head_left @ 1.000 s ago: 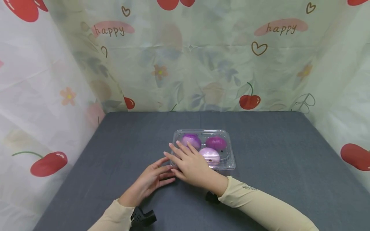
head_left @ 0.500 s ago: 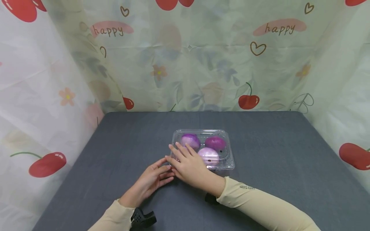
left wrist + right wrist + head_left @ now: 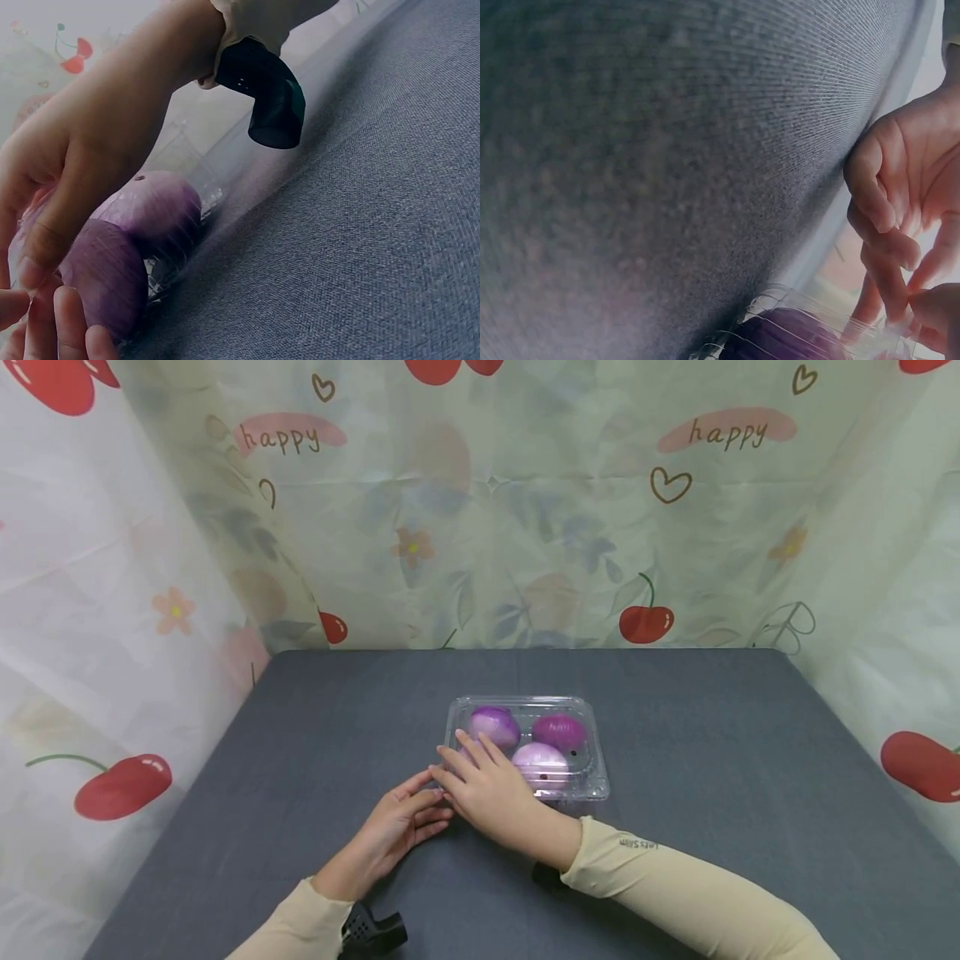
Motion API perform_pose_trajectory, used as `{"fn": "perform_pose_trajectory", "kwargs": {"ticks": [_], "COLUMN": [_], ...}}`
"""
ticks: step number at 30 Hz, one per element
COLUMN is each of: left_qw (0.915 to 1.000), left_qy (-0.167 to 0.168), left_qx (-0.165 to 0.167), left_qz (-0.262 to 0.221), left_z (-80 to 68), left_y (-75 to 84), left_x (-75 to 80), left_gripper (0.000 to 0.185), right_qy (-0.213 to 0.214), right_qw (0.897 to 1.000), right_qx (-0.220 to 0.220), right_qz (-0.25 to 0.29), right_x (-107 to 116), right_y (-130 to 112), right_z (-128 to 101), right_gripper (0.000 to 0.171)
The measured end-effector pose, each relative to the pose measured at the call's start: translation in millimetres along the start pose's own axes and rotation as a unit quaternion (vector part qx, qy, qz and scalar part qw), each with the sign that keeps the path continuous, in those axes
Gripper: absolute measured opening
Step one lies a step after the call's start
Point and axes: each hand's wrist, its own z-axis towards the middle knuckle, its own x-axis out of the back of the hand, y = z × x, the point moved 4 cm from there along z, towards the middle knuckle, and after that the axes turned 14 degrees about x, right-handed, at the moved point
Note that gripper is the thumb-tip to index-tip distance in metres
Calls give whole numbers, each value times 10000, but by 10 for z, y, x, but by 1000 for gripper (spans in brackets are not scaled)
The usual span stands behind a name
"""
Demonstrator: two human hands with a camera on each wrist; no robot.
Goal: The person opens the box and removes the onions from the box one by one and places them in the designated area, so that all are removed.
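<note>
A clear plastic clamshell box sits mid-table, lid down, with three purple onions inside. My right hand lies flat on the lid's near-left part, fingers straight and spread over the left onion. My left hand rests on the table just left of the box, fingers relaxed, tips touching the near-left corner beside the right thumb. In the left wrist view the right hand covers the box above an onion. The right wrist view shows the left hand's fingers loosely curved by the box rim.
The grey cloth table is walled on three sides by a cherry-print curtain. Black wrist camera mounts sit under both forearms. Bare cloth stretches left, right and behind the box.
My right hand has slid back slightly toward the box's near-left corner. The left hand and the box have hardly moved.
</note>
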Motion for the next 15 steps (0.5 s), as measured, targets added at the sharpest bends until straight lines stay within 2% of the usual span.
{"fn": "perform_pose_trajectory", "kwargs": {"ticks": [9, 15], "left_qw": [9987, 9985], "left_qy": [-256, -73], "left_qx": [-233, -239], "left_qz": [-383, -497], "left_z": [-8, -4], "left_y": [20, 13], "left_x": [-40, -50], "left_gripper": [60, 58], "right_qy": [-194, -339], "right_qw": [9996, 9985], "right_qx": [172, 300], "right_qz": [-106, -291], "right_x": [10, -3], "right_y": [11, 7], "right_z": [23, 29], "right_gripper": [38, 39]}}
